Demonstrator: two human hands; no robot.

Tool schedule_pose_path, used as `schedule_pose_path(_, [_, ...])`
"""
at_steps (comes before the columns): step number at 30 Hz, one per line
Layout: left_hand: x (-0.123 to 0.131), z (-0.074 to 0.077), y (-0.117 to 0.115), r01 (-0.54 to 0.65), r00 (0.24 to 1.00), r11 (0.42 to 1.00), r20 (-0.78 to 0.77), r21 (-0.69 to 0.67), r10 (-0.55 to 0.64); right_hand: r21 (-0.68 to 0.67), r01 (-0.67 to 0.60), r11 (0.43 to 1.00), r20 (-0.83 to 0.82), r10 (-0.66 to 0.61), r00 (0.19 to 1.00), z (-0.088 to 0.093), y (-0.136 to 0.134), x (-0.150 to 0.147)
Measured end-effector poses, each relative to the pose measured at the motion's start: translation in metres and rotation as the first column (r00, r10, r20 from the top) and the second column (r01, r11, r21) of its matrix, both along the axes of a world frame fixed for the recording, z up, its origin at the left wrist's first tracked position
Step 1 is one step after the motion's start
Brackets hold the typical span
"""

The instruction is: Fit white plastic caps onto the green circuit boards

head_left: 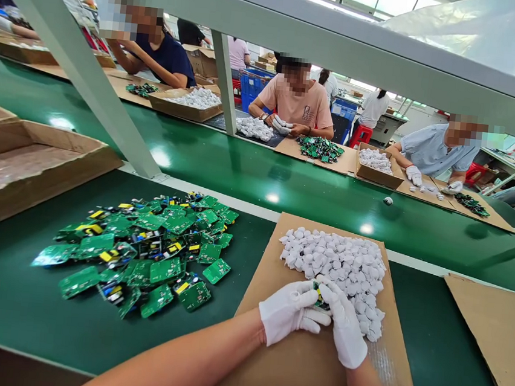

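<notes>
A small green circuit board with a yellow part is held between my two white-gloved hands, partly covered by the fingers. My left hand grips it from the left, thumb on top. From the right, my right hand closes on the same board. Just beyond them, a heap of small white wrapped pieces lies on a flat cardboard sheet. Off to the left, a loose pile of green circuit boards with yellow, blue and black parts rests on the green work surface.
An open cardboard box stands at the left, and another cardboard sheet lies at the right. A grey metal frame slants overhead. Past a green conveyor belt, several people sit with boards and white pieces. One small item lies on the belt.
</notes>
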State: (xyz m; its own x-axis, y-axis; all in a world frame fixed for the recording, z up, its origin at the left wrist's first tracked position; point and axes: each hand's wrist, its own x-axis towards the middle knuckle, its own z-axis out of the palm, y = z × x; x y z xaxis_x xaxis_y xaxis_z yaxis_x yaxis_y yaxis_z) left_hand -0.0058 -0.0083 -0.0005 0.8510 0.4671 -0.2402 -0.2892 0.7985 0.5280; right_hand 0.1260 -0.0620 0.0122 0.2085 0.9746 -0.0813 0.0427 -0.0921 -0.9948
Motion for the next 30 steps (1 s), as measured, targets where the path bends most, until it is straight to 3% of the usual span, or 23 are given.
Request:
schedule_pose_path(9, [-0.002,-0.012,-0.002,0.046,0.999,0.999,0.029,-0.006,-0.046,-0.049,-0.051,0.997,0.037,0.053,0.998,-0.005,0.000,0.002])
schedule_pose_path(17, [-0.002,-0.005,0.002,0.119,0.990,0.993,0.078,0.002,-0.119,-0.008,-0.055,0.998,-0.068,0.054,0.996,-0.004,-0.003,0.006])
schedule_pose_path(24, [-0.004,-0.014,0.001,0.136,0.989,0.988,0.039,0.073,-0.139,-0.008,-0.035,0.999,0.050,0.036,0.998,-0.010,-0.004,0.000])
schedule_pose_path(30, [-0.008,-0.001,0.006,0.150,0.988,0.981,0.028,0.125,-0.154,0.078,-0.059,0.995,-0.024,0.061,0.998,-0.013,-0.008,0.002])
